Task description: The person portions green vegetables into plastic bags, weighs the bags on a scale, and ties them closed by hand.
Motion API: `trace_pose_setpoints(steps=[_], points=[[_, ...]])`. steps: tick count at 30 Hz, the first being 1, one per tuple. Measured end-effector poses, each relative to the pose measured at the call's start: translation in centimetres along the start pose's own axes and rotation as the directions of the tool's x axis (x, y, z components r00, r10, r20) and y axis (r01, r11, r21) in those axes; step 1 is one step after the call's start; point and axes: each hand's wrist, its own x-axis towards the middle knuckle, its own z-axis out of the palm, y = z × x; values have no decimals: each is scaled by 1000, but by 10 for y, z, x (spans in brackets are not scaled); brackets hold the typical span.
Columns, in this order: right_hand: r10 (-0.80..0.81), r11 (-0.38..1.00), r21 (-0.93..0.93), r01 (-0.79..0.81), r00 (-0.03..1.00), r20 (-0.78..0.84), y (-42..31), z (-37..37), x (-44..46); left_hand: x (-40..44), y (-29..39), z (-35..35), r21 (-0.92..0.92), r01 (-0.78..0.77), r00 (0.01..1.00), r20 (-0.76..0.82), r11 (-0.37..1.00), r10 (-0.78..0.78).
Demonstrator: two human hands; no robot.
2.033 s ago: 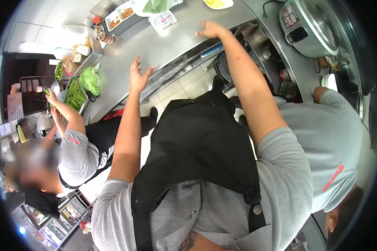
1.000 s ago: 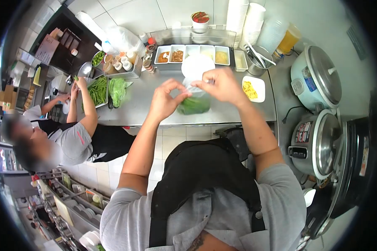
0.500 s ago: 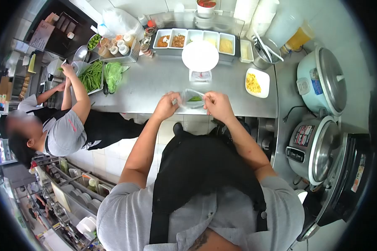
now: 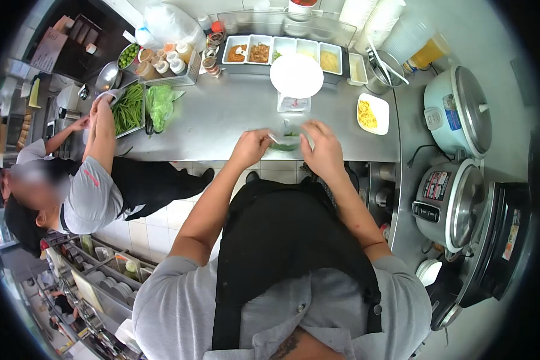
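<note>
A small clear plastic bag (image 4: pixel 286 146) with green pieces inside is held low over the near edge of the steel counter. My left hand (image 4: pixel 250 148) pinches the bag's left side between thumb and fingers. On the other side, my right hand (image 4: pixel 324 148) has its fingers stretched and the thumb apart, close to the bag's right edge; whether it touches the plastic is hard to see. Just beyond the bag stands a kitchen scale (image 4: pixel 294 105) with a white round top (image 4: pixel 296 76).
Behind the scale is a rack of topping trays (image 4: pixel 259 53). A white bowl of yellow food (image 4: pixel 372 114) sits at right, near two rice cookers (image 4: pixel 447 201). To the left are green beans (image 4: pixel 128 111), a green plastic bag (image 4: pixel 161 108), sauce bottles (image 4: pixel 177 65) and a co-worker (image 4: pixel 93 192).
My right hand's pinch on the bag has loosened and its fingers have spread. My left hand has shifted slightly right and still grips the bag. The co-worker's hands have moved lower.
</note>
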Motion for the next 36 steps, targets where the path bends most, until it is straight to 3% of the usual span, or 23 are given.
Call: trace_pose_setpoints(steps=[2, 3, 5, 6, 7, 8, 9, 11, 12, 14, 16, 18, 21, 24, 26, 27, 29, 30, 33, 34, 36], points=[[-219, 936, 242, 254, 962, -161, -3, 1, 6, -2, 1, -4, -188, 84, 996, 19, 979, -82], [-212, 938, 243, 247, 964, -162, -1, 10, 9, -3, -1, -3, -187, 85, 996, 27, 979, -81], [-269, 943, 218, 251, 962, 53, 12, 41, 13, -3, -6, -1, -276, 60, 998, 37, 959, -52], [-264, 944, 215, 248, 963, 49, 20, 53, 18, -3, -7, 2, -275, 56, 998, 40, 960, -46], [-227, 972, 133, 191, 909, 349, 27, 62, 26, -5, -7, 5, -448, 135, 988, 124, 884, -88], [-150, 986, 36, 162, 774, 616, 33, 70, 31, -5, -7, 7, -597, 221, 971, 210, 771, -115], [-157, 985, 41, 168, 769, 620, 30, 70, 34, -2, -3, 5, -598, 224, 971, 205, 770, -123], [-50, 999, 19, 50, 746, 664, 23, 70, 32, -2, 10, -1, -350, 390, 912, 274, 852, -305], [-52, 999, 22, 50, 738, 673, 27, 76, 31, -6, 9, 2, -354, 400, 908, 276, 845, -315], [-186, 979, 59, 196, 732, 656, 43, 83, 35, -5, 8, 9, -340, 250, 967, 48, 906, -249], [-183, 978, 50, 204, 711, 679, 41, 85, 35, -5, 3, 15, -322, 223, 972, 4, 920, -234], [-178, 978, 45, 206, 697, 694, 38, 90, 37, -5, 0, 20, -564, 300, 940, 37, 769, -340], [-175, 980, 60, 188, 693, 699, 34, 98, 39, -3, 4, 20, -663, 338, 913, 61, 668, -402], [-104, 993, 29, 115, 724, 682, 33, 112, 44, -3, 8, 17, -710, 343, 928, 153, 615, -341], [-69, 996, 22, 81, 628, 775, 36, 125, 46, -3, 8, 17, -739, 327, 938, 176, 589, -300], [-55, 998, 15, 68, 637, 769, 34, 122, 50, -4, 9, 18, -770, 312, 944, 189, 556, -269], [-87, 996, 71, 52, 479, 873, 31, 117, 59, -7, 10, 17, -806, 288, 954, 195, 517, -227], [-75, 997, 65, 37, 491, 868, 26, 109, 62, -7, 10, 14, -841, 263, 962, 189, 474, -197], [-171, 982, 124, 144, 380, 909, 13, 96, 68, -9, 10, 7, -844, 283, 956, 211, 455, -204], [-160, 984, 117, 132, 391, 906, 18, 102, 66, -9, 10, 4, -858, 299, 950, 224, 418, -219], [-348, 937, 319, 142, 451, 822, 23, 105, 63, -8, 9, 1, -873, 298, 951, 236, 386, -201]])
